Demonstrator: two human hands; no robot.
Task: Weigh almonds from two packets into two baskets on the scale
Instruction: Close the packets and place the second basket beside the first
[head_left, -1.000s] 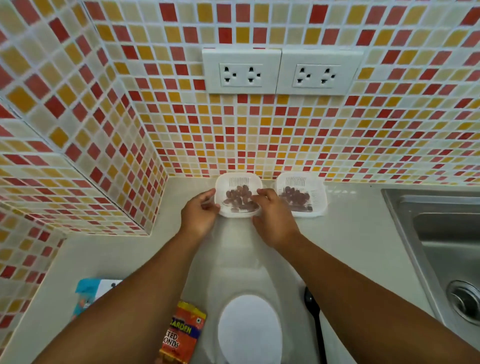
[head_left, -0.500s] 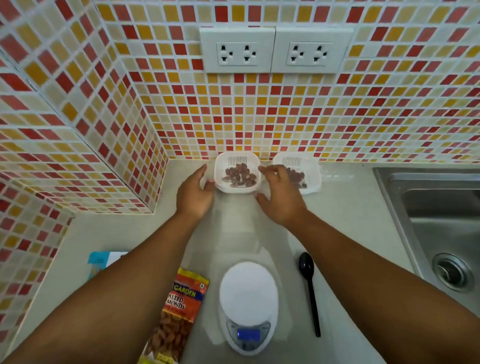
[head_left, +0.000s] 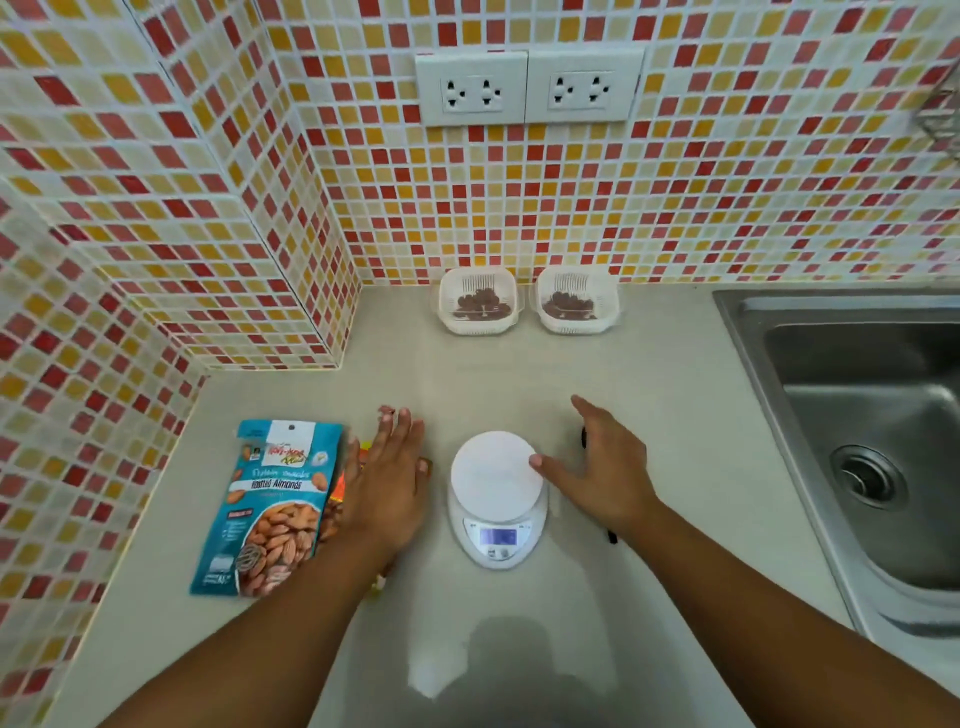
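Both hands flat and holding nothing, either side of the scale (head_left: 497, 499).

I'm looking down at the white kitchen scale on a pale countertop (head_left: 675, 415): round platter toward the wall, lit display toward me, long axis running away from me. Left hand (head_left: 387, 493) hovers just left of the scale, fingers straight and released, over an orange packet (head_left: 337, 486) I can barely see. Further left lies the teal packet (head_left: 275, 506), lengthwise toward the wall, label reading "Roasted Almonds". Right hand (head_left: 602, 473) is just right of the scale, fingers spread, thumb at the platter's edge. Behind the scale, against the red-and-yellow mosaic tiled wall (head_left: 519, 208), the two white baskets (head_left: 480, 301) (head_left: 576, 301) sit side by side with almonds in them. Steel sink (head_left: 857, 415) far right; double sockets (head_left: 530, 88) on the wall.
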